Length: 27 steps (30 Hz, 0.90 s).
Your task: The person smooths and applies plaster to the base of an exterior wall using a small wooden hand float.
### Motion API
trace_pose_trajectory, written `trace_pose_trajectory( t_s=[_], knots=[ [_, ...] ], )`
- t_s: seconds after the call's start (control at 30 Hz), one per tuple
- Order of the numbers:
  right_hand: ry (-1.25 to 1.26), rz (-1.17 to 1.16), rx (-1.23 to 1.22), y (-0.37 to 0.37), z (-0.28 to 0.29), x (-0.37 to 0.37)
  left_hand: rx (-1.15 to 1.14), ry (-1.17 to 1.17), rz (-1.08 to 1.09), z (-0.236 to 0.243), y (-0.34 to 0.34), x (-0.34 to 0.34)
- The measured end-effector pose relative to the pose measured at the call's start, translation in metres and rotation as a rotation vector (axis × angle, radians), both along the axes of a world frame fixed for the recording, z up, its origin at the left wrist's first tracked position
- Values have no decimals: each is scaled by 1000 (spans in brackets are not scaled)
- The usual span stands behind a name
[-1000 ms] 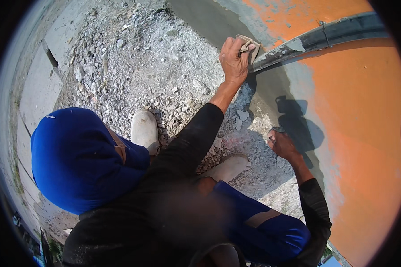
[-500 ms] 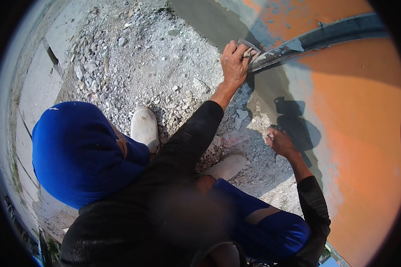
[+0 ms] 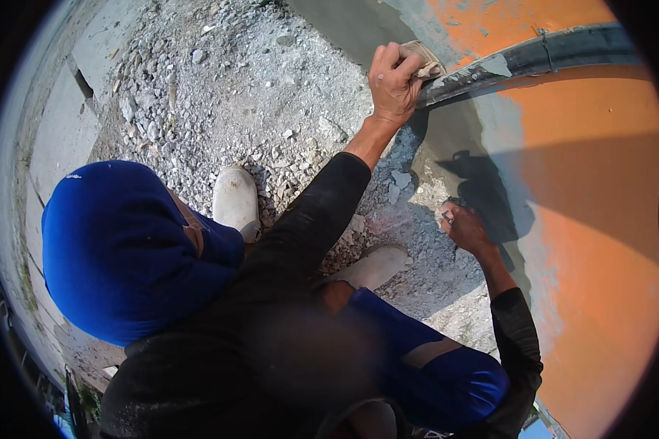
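Observation:
My left hand [image 3: 394, 86] is closed around a small, flat, pale plastering float [image 3: 430, 58], smeared with mortar. The float is beside the lower end of a dark pipe [image 3: 483, 77] that runs along the wall, at a grey band of damp mortar [image 3: 348, 33]. Whether its face touches the mortar cannot be seen. Lower down, my right hand [image 3: 465, 228] is held near the wall base with its fingers curled in. Something small may be in that grip, but I cannot make it out.
The orange wall [image 3: 600, 183] rises on the right, with a shadow across it. Loose gravel and rubble [image 3: 234, 88] cover the ground by my pale shoes [image 3: 236, 201]. A concrete slab [image 3: 58, 139] with a dark slot lies at the far left.
My left hand has shifted slightly to the right and upward with the float, and more of the float's flat side shows. My right hand has barely moved.

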State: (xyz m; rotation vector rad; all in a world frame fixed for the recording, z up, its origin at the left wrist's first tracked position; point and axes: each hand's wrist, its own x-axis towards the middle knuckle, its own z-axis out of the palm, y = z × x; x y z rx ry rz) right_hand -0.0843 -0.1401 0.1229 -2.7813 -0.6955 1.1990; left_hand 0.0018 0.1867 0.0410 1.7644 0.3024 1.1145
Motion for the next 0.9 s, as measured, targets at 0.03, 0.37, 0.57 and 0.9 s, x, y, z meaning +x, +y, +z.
trace_pose_trajectory(
  t_s=[0.03,0.37,0.57,0.9],
  knots=[
    [-20,-5,14,4,3,6,19,-56,16,2,3,6],
    [-43,13,7,-1,-3,7,-37,-60,32,-4,-6,7],
    [16,20,-30,2,-9,5,-131,263,91,-60,-2,-38],
    [-20,20,-10,3,-4,0,-120,62,16,-14,-10,-8]
  ],
)
